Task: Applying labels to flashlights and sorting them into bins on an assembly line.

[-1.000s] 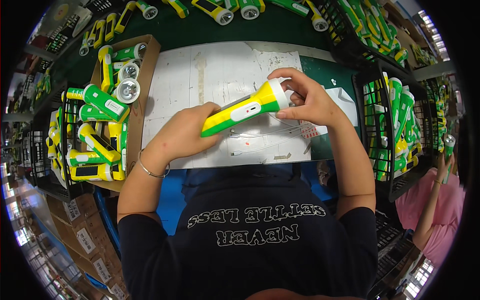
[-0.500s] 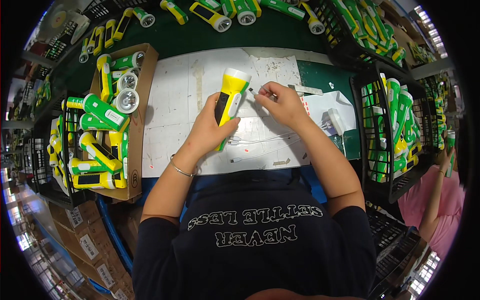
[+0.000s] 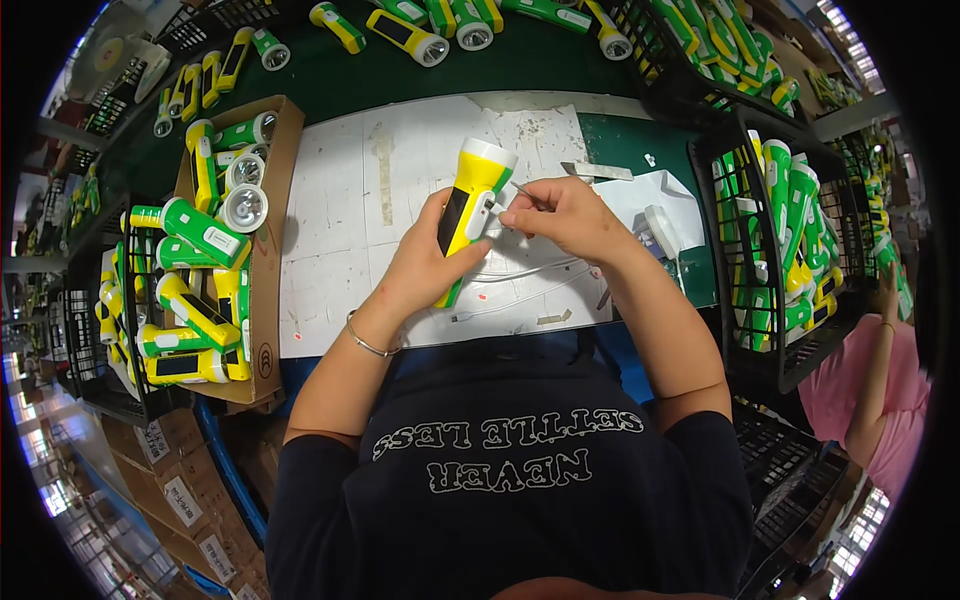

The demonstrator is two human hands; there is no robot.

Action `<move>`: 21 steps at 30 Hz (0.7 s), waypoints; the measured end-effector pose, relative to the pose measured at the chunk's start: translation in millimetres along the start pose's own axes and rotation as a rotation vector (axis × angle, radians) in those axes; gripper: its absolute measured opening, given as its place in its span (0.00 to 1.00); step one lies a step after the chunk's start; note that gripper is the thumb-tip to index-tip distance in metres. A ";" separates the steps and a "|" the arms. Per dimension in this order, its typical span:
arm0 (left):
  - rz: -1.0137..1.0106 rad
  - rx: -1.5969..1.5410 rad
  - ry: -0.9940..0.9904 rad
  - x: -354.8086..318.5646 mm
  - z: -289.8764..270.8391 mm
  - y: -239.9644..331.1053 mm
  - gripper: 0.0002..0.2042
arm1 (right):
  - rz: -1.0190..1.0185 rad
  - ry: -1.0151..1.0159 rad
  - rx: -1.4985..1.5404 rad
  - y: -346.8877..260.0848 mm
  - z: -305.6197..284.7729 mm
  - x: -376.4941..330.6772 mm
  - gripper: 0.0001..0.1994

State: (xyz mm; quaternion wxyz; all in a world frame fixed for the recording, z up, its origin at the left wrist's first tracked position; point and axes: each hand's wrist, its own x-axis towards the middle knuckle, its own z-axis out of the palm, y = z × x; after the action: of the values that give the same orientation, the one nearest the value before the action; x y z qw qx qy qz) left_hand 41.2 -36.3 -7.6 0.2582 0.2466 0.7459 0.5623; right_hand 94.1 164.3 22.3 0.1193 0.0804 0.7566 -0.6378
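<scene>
A yellow and green flashlight with a white head and a dark panel stands tilted over the white work surface. My left hand is wrapped round its body, thumb on the near side. Close to its right side my right hand pinches a white cable plug at the flashlight's side; whether the plug is inside the socket is hard to see. A thin dark piece also sticks out from the right fingers; its kind is unclear. Below the hands, white cables lie on the surface.
A cardboard box of flashlights stands at the left, with a black crate of more at the right. Several flashlights lie along the far side. A metal strip and a white adapter lie right. A person in pink works far right.
My right hand has brought the cable plug leftward against the flashlight's side. My left hand keeps its hold, and the view has shifted slightly.
</scene>
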 end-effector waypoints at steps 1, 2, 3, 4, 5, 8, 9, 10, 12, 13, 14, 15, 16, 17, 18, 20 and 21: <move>0.059 0.067 0.029 -0.9 1.1 0.5 0.32 | -0.002 -0.003 -0.001 0.3 -0.5 0.1 0.12; 0.117 0.135 0.058 -2.0 1.9 1.1 0.32 | -0.003 0.000 -0.031 0.5 -0.9 0.4 0.12; 0.116 0.134 0.058 -2.6 3.0 2.1 0.32 | -0.001 0.006 -0.061 1.5 -1.1 0.2 0.11; 0.202 0.341 0.141 -3.2 3.7 4.2 0.31 | 0.000 0.006 -0.061 1.9 -0.4 0.1 0.11; 0.288 0.549 0.225 -3.9 4.6 5.5 0.31 | 0.025 0.032 -0.096 2.0 1.0 0.1 0.10; 0.262 0.555 0.229 -5.3 8.3 8.1 0.31 | 0.045 0.064 -0.093 7.1 4.6 2.4 0.09; 0.261 0.556 0.229 -5.9 8.2 7.4 0.31 | 0.044 0.065 -0.054 9.5 6.4 2.9 0.09; 0.261 0.559 0.227 -6.0 8.0 6.8 0.31 | 0.043 0.065 -0.054 9.3 7.4 2.3 0.09; 0.265 0.564 0.225 -6.0 7.0 6.0 0.32 | 0.040 0.080 -0.064 7.5 9.4 -0.4 0.09; 0.266 0.546 0.220 -6.1 6.1 5.8 0.31 | 0.036 0.082 -0.064 6.3 10.3 -2.8 0.09; 0.270 0.528 0.214 -5.8 4.7 5.2 0.31 | -0.010 0.085 -0.128 4.9 10.9 -6.3 0.10; 0.290 0.542 0.295 -2.3 2.4 -3.8 0.30 | -0.061 0.091 -0.194 2.4 11.1 -9.7 0.10; 0.308 0.556 0.378 3.6 -2.7 -9.2 0.30 | -0.042 -0.006 -0.109 5.9 8.6 -13.0 0.10; 0.107 0.176 0.303 7.7 -13.2 -12.5 0.29 | -0.090 0.013 -0.253 4.2 9.2 -19.0 0.11; -0.028 -0.003 0.283 11.2 -15.2 -4.4 0.26 | -0.133 0.043 -0.395 2.9 10.4 -26.3 0.11; -0.047 -0.595 0.156 13.2 -5.8 15.0 0.26 | -0.299 0.196 -0.504 -2.8 19.5 -30.8 0.17; 0.052 -0.656 0.127 15.5 3.2 20.3 0.28 | -0.292 0.199 -0.412 -8.2 25.9 -32.1 0.19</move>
State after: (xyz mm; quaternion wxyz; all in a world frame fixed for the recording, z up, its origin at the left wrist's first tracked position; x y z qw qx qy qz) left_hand 33.3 -18.8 9.6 0.2623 0.1337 0.5331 0.7932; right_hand 124.6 138.3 35.1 -0.0350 0.0069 0.8822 -0.4696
